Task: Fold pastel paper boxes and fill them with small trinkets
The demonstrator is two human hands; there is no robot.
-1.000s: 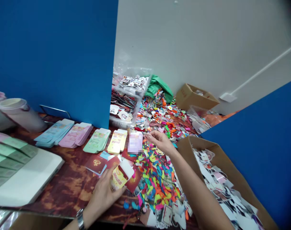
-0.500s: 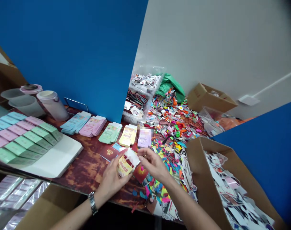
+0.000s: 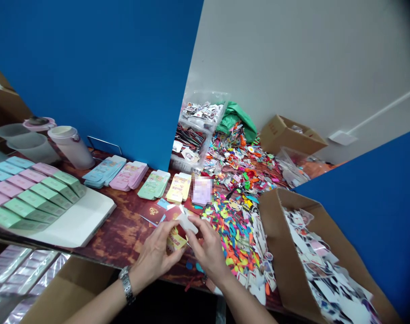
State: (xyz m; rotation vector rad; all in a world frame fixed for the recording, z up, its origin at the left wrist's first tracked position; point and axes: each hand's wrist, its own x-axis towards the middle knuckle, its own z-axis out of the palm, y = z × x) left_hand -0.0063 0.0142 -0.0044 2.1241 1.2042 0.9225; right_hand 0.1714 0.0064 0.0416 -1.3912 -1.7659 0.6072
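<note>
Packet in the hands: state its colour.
The packet is yellow with reddish print, white end; head view.

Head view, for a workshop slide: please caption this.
Left hand and right hand hold a white-and-yellow paper packet over a wood-patterned table, near pastel packets.

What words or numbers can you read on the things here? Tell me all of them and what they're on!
No words can be read clearly.
Yellow-and-white paper packet: printed lettering, too small and blurred.
Pale purple rectangular card: blurred out, unreadable.
Dark red card: gold emblem, no readable text.
Brown cardboard box: red marks, too small to read.
</note>
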